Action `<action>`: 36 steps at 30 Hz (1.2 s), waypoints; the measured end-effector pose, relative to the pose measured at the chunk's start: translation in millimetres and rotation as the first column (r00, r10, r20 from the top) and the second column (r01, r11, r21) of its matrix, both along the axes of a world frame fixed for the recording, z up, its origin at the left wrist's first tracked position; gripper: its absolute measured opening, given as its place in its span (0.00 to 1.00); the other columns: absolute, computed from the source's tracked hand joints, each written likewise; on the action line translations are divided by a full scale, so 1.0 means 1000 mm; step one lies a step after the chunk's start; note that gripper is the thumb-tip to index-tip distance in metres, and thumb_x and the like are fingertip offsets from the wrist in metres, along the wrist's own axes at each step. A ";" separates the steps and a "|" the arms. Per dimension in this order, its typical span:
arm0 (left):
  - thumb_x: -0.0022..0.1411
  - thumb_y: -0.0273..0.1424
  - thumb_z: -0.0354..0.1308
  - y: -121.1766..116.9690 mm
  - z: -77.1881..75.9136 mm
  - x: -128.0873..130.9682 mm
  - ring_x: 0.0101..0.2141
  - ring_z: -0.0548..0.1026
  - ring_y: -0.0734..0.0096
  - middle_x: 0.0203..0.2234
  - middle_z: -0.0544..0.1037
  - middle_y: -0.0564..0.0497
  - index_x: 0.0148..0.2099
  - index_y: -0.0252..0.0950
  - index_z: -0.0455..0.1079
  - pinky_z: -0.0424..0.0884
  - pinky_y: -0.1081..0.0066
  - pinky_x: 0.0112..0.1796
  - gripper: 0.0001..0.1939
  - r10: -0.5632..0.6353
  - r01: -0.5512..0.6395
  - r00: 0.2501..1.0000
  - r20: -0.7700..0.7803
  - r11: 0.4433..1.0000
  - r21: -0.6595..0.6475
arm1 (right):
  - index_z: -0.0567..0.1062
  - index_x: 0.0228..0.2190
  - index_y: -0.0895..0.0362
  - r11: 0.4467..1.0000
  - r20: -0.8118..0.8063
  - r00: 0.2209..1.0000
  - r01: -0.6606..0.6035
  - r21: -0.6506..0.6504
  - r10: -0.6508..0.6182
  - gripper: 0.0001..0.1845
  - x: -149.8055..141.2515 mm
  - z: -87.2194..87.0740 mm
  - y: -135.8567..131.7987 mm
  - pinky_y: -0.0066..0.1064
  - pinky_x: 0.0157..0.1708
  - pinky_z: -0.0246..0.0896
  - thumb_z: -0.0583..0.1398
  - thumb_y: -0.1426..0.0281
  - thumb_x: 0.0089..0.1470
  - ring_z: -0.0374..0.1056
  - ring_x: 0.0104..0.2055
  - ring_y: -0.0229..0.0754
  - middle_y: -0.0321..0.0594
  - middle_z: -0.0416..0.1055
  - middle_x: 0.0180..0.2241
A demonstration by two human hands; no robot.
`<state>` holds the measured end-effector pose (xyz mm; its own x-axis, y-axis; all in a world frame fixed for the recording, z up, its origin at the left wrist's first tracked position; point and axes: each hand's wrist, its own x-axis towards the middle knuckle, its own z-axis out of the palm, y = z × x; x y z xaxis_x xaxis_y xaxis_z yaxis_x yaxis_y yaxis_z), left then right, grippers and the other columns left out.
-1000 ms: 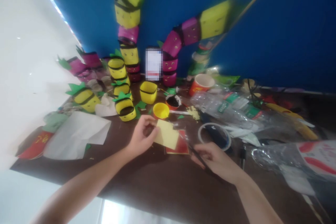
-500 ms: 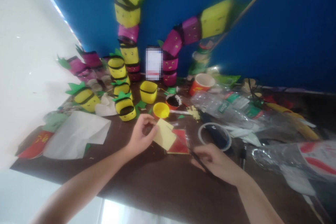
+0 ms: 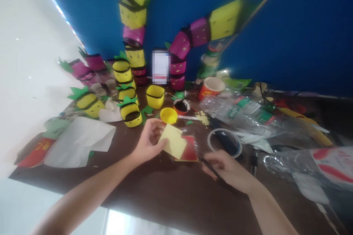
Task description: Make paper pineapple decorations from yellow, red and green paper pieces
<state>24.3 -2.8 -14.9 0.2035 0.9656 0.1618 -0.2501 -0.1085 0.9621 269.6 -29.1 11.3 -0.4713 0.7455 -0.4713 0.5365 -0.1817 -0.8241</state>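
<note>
Pale yellow paper (image 3: pixel 175 144) is pinched at its left edge between the thumb and fingers of my left hand (image 3: pixel 151 137). The sheet is tilted and overlaps a red square packet (image 3: pixel 189 149) with a shiny, see-through edge. My right hand (image 3: pixel 224 169) is closed around a slim black tool (image 3: pixel 211 167), to the right of the packet. The tool's tip points at the packet; blur hides its exact kind. Just beyond the paper stands a small yellow cup (image 3: pixel 168 116). A tape roll (image 3: pixel 211 143) lies beyond my right hand.
Yellow pots with green paper leaves (image 3: pixel 131 114) stand at the left. A white sheet (image 3: pixel 78 141) lies near the left edge. Plastic bottles (image 3: pixel 234 110), a red paper cup (image 3: pixel 211 87) and a larger bottle (image 3: pixel 309 165) crowd the right. A phone (image 3: pixel 161 67) leans at the back.
My left thumb now rests further over the yellow paper. My right hand keeps the black tool and has barely moved. The whole view has shifted slightly.
</note>
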 end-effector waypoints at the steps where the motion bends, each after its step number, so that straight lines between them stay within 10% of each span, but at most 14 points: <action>1: 0.53 0.28 0.59 0.000 0.000 0.000 0.32 0.69 0.78 0.35 0.65 0.52 0.47 0.41 0.54 0.67 0.77 0.33 0.21 0.020 -0.020 1.000 -0.007 1.000 0.016 | 0.66 0.17 0.60 1.000 0.000 1.000 -0.002 -0.005 0.002 0.20 0.000 0.000 0.000 0.24 0.20 0.48 0.58 0.57 0.47 0.54 0.19 0.32 0.32 0.58 0.17; 36: 0.51 0.28 0.61 0.008 -0.003 -0.004 0.31 0.68 0.76 0.28 0.67 0.53 0.28 0.34 0.65 0.67 0.76 0.33 0.07 0.173 -0.162 0.979 -0.112 0.982 0.102 | 0.65 0.17 0.60 0.998 0.031 0.998 -0.050 -0.048 0.052 0.17 -0.001 0.003 0.000 0.24 0.20 0.48 0.58 0.60 0.47 0.56 0.20 0.32 0.32 0.57 0.17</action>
